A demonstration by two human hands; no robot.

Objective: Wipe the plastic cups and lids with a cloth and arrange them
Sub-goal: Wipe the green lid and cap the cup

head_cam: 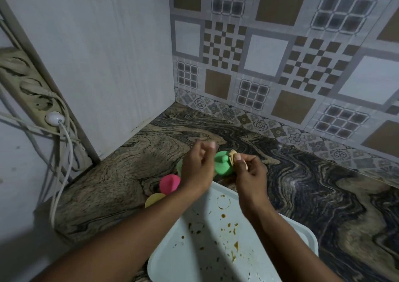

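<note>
A green plastic lid with a knob [223, 164] is held up between my hands above the counter. My left hand [197, 165] grips its left edge. My right hand [248, 171] pinches a small folded beige cloth [232, 154] against the lid's right side. Behind my left hand a light green cup [179, 166] peeks out, mostly hidden. A pink cup [170, 183] stands upside down on the counter, and a yellow lid or cup [154, 199] lies just below it, partly covered by my left forearm.
A white tray [306, 236] with brown stains sits on the marbled counter [121, 180] under my forearms. A white panel stands at the left, a patterned tiled wall behind. A power strip [32, 87] with cables hangs at far left.
</note>
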